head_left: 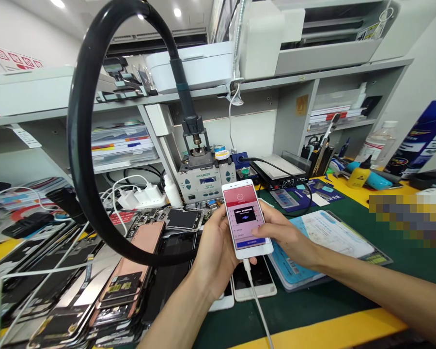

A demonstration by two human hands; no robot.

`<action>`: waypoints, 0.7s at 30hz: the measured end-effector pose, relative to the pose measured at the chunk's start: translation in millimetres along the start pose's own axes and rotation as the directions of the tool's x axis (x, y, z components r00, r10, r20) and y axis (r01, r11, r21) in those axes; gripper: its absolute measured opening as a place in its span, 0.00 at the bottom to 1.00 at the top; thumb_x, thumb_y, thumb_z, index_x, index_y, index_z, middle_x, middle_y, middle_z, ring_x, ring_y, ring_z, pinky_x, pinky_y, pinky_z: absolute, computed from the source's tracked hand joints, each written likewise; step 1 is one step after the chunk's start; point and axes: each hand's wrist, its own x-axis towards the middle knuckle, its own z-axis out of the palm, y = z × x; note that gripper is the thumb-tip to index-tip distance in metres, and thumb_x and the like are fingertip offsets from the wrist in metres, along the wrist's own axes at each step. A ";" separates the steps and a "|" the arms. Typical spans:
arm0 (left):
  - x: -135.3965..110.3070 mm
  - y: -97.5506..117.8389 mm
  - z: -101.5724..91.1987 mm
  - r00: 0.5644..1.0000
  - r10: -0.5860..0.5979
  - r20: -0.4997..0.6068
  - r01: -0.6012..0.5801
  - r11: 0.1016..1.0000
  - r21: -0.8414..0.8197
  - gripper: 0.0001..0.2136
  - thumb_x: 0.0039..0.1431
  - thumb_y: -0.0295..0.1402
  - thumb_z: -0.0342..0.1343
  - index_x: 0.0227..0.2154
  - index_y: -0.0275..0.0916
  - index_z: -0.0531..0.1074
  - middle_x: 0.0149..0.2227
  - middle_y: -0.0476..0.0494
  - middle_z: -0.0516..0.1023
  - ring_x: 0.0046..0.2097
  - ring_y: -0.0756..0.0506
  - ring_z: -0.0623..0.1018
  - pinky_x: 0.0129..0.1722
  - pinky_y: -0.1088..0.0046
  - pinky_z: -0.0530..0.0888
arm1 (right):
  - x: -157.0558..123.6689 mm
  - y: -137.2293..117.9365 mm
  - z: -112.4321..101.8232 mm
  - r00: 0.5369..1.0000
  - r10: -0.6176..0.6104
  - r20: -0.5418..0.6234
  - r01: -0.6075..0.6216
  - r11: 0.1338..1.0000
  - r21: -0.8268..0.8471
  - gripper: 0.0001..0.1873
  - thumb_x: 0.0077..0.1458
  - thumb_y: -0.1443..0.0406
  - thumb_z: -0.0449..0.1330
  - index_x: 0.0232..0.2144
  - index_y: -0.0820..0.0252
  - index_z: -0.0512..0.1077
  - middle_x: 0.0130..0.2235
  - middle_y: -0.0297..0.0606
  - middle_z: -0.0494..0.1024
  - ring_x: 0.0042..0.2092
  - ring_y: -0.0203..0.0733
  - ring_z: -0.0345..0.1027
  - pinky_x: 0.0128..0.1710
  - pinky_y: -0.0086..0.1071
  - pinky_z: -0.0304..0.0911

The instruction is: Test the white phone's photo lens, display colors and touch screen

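Left grip (215, 242), half-curled, is cradling the phone (246, 217), right grip (289, 239) pinching its side. Likely fragile, it's needing edge holds.

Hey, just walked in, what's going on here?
A person is holding a white phone upright in the left hand, with the right hand at its side and the thumb over the lit screen. A white cable runs into its bottom edge. Phone parts are piled on the left, before a grey station.
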 end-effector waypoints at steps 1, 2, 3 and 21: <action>0.0 0.0 0.1 1.000 -0.003 -0.002 0.003 1.000 0.001 0.19 0.64 0.46 0.48 0.45 0.36 0.75 0.38 0.40 0.77 0.33 0.47 0.76 0.26 0.76 0.71 | 0.2 0.0 0.0 1.000 0.000 -0.003 0.000 1.000 -0.001 0.23 0.54 0.71 0.55 0.53 0.57 0.62 0.44 0.40 0.76 0.28 0.39 0.72 0.26 0.37 0.71; 0.0 -0.1 0.1 1.000 -0.004 -0.003 0.004 1.000 0.001 0.19 0.64 0.46 0.48 0.45 0.36 0.74 0.38 0.40 0.77 0.33 0.47 0.76 0.26 0.75 0.71 | 0.3 0.0 0.0 1.000 0.000 -0.005 0.000 1.000 -0.002 0.23 0.54 0.71 0.55 0.53 0.57 0.62 0.44 0.40 0.76 0.28 0.39 0.72 0.26 0.37 0.71; 0.0 -0.2 0.0 1.000 -0.003 -0.003 0.003 1.000 0.001 0.20 0.64 0.46 0.48 0.45 0.36 0.74 0.38 0.39 0.77 0.33 0.46 0.76 0.26 0.75 0.71 | 0.3 0.2 0.0 1.000 -0.001 -0.005 0.001 1.000 -0.003 0.23 0.54 0.71 0.55 0.53 0.58 0.62 0.44 0.40 0.76 0.28 0.39 0.72 0.26 0.36 0.71; 1.3 -0.8 -0.8 1.000 0.004 0.013 -0.004 1.000 0.011 0.18 0.63 0.43 0.50 0.47 0.36 0.74 0.39 0.39 0.78 0.35 0.46 0.77 0.27 0.76 0.72 | 0.5 2.5 -1.2 0.999 0.014 -0.029 -0.013 1.000 0.026 0.26 0.52 0.72 0.57 0.55 0.57 0.62 0.46 0.42 0.75 0.33 0.42 0.73 0.25 0.36 0.73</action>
